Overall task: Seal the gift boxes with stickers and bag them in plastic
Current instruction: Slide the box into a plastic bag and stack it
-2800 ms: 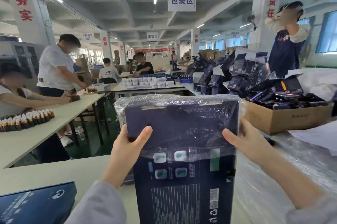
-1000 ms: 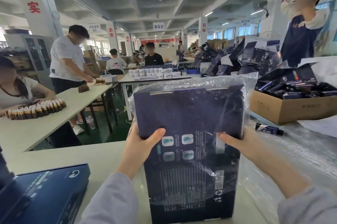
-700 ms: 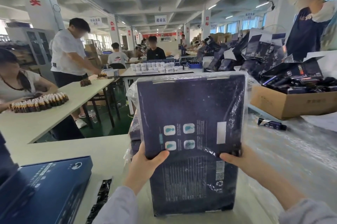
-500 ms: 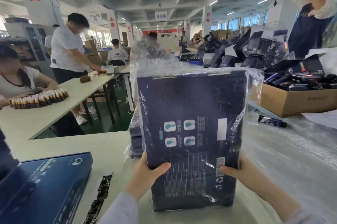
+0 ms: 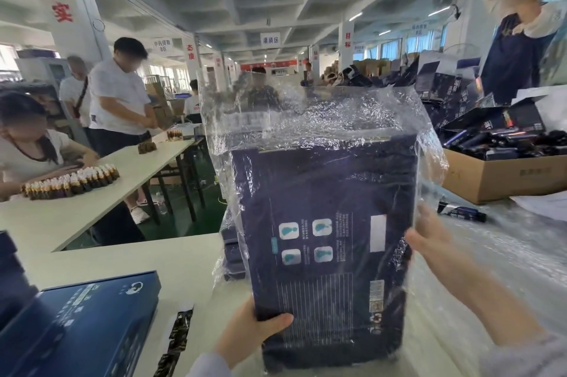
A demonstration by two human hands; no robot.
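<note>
Left hand [image 5: 251, 329]: compared with half a second back, it is sitting slightly lower, at the near left bottom corner of the tall dark navy cardboard gift box [image 5: 331, 192]. The thumb is lying across the front face with the fingers hidden behind, gripping through the film.
Right hand [image 5: 429, 238]: it is now riding higher, at the middle of the right edge instead of low down. It is curling round that edge, holding box and film together.
Clear crinkled plastic bag [image 5: 306, 112]: it is covering the box from top to bottom, and loose film is standing taller above the top edge than before.
Gift box: it is standing upright on its short end on the pale white surface [image 5: 184, 257], printed back panel facing the camera, just in front of a low stack of bagged dark boxes [image 5: 233, 251].
Step in hand: seating the bag snugly, I am judging. That is asking the left hand to keep pinning the corner while the right is stroking the film flat and working trapped air out.
Risk: thin film is likely catching on the sharp top corners, so slow, even pulling is looking safer than tugging.
Near left: a flat blue lidded box [image 5: 79, 324] is lying beside a dark printed strip [image 5: 175, 340]; whether it is stickers I cannot tell.
</note>
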